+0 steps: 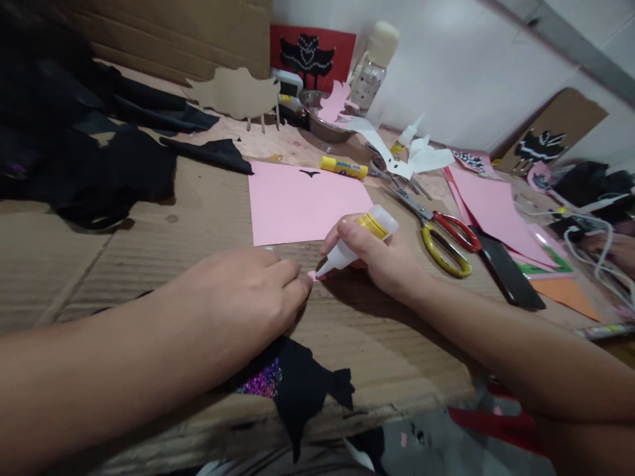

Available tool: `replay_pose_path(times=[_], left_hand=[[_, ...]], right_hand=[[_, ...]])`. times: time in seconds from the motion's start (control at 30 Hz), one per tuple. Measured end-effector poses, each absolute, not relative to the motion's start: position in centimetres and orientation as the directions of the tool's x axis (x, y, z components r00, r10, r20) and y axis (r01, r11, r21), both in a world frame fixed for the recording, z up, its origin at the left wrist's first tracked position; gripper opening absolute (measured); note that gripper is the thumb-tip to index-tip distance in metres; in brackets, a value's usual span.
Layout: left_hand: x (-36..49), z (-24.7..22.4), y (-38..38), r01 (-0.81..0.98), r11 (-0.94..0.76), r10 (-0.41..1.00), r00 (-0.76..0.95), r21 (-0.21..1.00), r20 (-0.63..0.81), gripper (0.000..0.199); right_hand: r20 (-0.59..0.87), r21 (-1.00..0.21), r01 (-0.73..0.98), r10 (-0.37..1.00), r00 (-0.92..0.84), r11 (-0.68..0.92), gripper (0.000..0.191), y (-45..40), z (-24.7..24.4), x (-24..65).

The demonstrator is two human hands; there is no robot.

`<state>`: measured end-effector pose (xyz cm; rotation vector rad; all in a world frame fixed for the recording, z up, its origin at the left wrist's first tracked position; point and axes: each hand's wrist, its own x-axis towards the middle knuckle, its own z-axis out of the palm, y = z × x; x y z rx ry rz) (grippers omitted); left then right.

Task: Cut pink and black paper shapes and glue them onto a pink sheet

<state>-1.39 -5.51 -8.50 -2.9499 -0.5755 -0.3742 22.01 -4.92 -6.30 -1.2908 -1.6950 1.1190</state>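
My right hand (370, 248) is closed around a white glue bottle (342, 254) with a yellow label, tilted so its nozzle points down to the left. The nozzle tip meets a tiny pink paper piece (314, 276). Pinched fingers of my left hand (253, 287) hold that piece from the other side, low over the cardboard surface. Just beyond both hands lies a pink sheet (302, 205) with a small black cutout (310, 173) on it. Below my left forearm, a black cutout (302, 380) with purple glitter hangs over the table's front edge.
Scissors (446, 238) with red and yellow handles lie to the right, near a black phone-like slab (506, 268) and pink sheets (489, 205). A glue stick (343, 167), a metal bowl (327, 125) and a glass bottle (370, 73) stand behind. Black fabric (109, 172) covers the left.
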Motion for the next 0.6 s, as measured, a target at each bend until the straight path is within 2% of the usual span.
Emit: replay_pose_path(times=[0.3,0.6], left_hand=[[-1.33,-7.78,-5.71,0.367,-0.93,0.347,0.906,-0.039,0.242,0.016],[-1.2,-7.78,-5.6,0.355,-0.933,0.33,0.909,-0.06,0.254,0.018]], right_hand=[[0.045,-0.928,0.348,0.968,-0.248,0.133,0.065,-4.86,-6.32,22.01],[0.048,-0.939,0.316,0.962,-0.269,0.135,0.056,-5.03,-6.25,21.9]])
